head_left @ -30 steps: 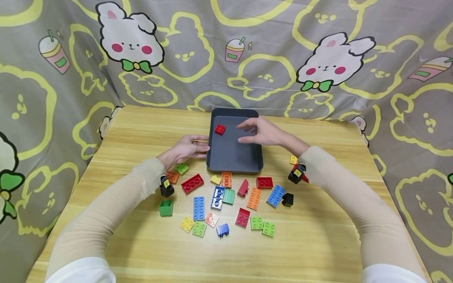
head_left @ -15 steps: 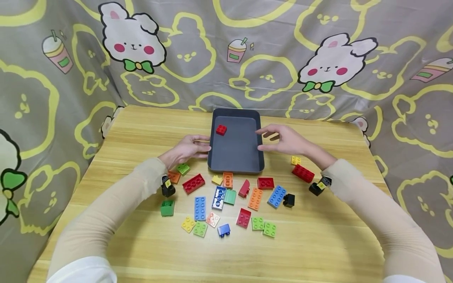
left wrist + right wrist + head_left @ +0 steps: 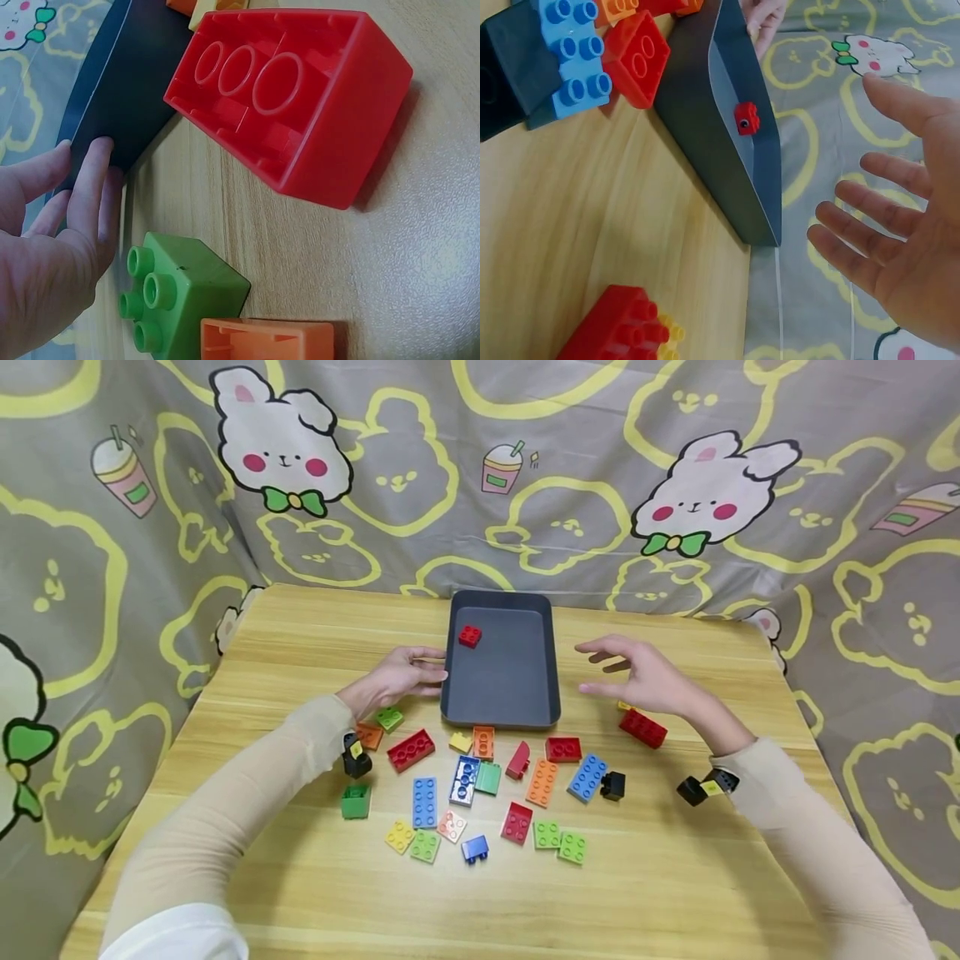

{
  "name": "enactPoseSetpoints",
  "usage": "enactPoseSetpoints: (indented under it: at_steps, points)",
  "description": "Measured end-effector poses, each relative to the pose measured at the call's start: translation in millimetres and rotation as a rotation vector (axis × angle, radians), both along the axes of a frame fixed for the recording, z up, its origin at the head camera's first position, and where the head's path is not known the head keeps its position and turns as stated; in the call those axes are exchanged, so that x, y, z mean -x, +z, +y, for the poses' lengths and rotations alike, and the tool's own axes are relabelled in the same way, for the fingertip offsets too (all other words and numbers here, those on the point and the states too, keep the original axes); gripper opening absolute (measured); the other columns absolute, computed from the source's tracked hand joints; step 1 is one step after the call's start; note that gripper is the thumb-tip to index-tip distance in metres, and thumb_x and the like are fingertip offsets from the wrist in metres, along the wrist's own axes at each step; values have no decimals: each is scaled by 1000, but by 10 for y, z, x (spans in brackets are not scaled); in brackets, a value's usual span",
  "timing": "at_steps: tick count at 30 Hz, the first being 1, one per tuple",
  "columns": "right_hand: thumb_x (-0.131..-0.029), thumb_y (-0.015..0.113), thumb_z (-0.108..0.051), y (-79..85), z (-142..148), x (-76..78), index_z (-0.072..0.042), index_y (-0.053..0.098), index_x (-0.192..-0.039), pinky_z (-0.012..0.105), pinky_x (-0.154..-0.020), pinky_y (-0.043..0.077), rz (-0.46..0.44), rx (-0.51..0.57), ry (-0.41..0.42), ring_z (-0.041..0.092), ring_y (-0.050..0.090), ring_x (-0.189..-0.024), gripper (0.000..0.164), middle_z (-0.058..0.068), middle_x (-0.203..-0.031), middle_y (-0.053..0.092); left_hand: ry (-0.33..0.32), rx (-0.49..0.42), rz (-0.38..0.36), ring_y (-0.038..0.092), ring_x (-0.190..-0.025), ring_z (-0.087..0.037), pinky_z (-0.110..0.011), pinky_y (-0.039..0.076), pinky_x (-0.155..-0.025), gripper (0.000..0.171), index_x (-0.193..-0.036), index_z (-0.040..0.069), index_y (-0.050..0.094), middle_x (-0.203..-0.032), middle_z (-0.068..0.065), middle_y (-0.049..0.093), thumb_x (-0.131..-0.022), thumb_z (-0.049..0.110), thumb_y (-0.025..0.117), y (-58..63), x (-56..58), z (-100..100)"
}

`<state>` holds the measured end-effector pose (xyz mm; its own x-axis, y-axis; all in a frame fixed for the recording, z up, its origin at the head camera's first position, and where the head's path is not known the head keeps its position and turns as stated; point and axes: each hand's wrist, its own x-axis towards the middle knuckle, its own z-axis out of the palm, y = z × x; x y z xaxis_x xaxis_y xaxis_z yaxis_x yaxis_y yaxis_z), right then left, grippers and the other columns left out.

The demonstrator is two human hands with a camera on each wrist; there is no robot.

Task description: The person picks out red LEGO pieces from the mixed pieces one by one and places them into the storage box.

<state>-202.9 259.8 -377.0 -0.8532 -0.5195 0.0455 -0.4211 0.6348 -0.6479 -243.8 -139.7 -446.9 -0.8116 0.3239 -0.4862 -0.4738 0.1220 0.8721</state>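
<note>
A dark grey tray (image 3: 501, 685) lies at the back of the table, with one small red toy brick (image 3: 469, 637) inside at its upper left. My left hand (image 3: 397, 678) is at the tray's left side, its extended fingers (image 3: 94, 180) against the outer wall and the thumb near the rim. To the right of the tray, my right hand (image 3: 637, 675) hovers over the table, fingers spread and palm bare in the right wrist view. Below that hand are a long red brick (image 3: 642, 728) and a mostly covered yellow brick (image 3: 623, 705).
Several loose bricks lie in front of the tray, among them a blue brick (image 3: 587, 777), an orange brick (image 3: 542, 782), an upturned red brick (image 3: 411, 750) and a green brick (image 3: 356, 802). A patterned curtain (image 3: 420, 468) hangs behind the table (image 3: 360, 902).
My right hand has moved out from over the tray to the right, empty, uncovering the long red brick. The left hand stays at the tray's side.
</note>
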Motion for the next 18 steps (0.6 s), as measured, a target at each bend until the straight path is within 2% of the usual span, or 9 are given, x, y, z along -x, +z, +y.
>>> enactPoseSetpoints:
  at_steps: [8,14,16,18]
  points:
    - [-90,85,-18,-61,280,-153,-8,64,-142,62,-100,61,25,22,-102,41,68,-120,56,19,-145,65,2,-4,-5,56,-142,-43,-40,63,-107,59,-159,2,43,-155,-29,52,-103,-4,61,24,3,12]
    - [-92,84,-21,-197,487,-248,-8,63,-143,62,-100,61,0,15,-161,44,67,-122,57,18,-146,64,-1,3,-4,57,-142,-44,-41,63,-108,59,-159,2,43,-155,-28,52,-103,-3,62,31,-8,16]
    - [-92,84,-21,-248,547,-293,-9,63,-144,56,-99,64,5,15,-172,41,68,-121,57,19,-145,64,-1,5,-5,57,-142,-44,-40,63,-106,59,-159,2,43,-155,-28,52,-103,-3,62,28,-10,18]
    - [-92,84,-21,-297,603,-334,-9,64,-143,41,-98,66,12,16,-190,28,69,-118,57,19,-145,65,-1,7,-5,57,-141,-44,-39,64,-105,58,-158,2,43,-155,-28,53,-103,-3,62,22,-10,17]
